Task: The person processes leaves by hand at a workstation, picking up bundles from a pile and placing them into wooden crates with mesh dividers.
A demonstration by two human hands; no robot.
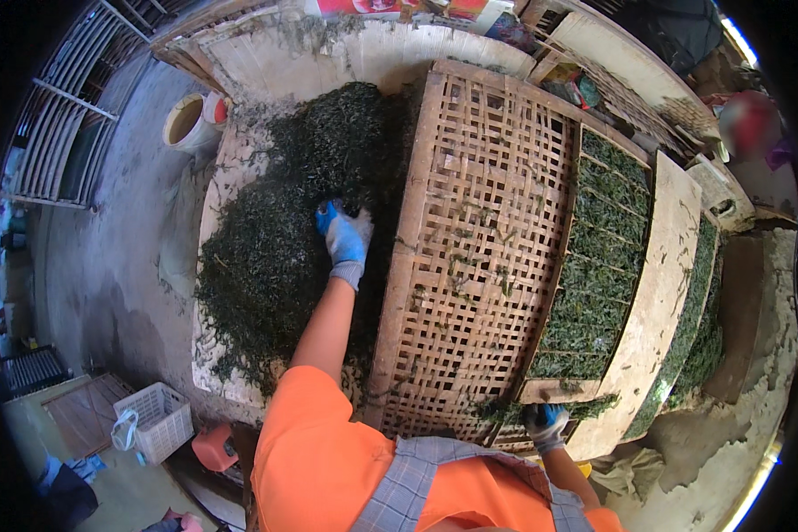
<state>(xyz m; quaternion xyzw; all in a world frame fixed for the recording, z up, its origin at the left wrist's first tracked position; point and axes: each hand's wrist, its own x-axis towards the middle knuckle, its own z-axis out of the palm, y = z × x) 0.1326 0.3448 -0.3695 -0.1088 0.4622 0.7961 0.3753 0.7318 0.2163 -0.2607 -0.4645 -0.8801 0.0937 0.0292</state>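
Observation:
A large heap of dark green, stringy plant matter (266,239) covers the pale board at the left. My left hand (344,238), in a white and blue glove, reaches into its right part, fingers curled round some strands and their tips partly buried. My right hand (548,427), gloved alike, is closed at the near end of a narrow wooden frame (559,390); part of its fingers is hidden there. This frame is filled with flattened green strands (594,266) crossed by thin bars. Between my hands lies a woven slatted rack (479,239) with scattered green bits.
A pale board (652,275) and another green-covered frame (683,328) lie farther right. A whitish bucket (191,124) stands beyond the heap, on the left. At lower left are a white plastic basket (155,421) and a red container (215,447). A low wall (355,49) runs behind.

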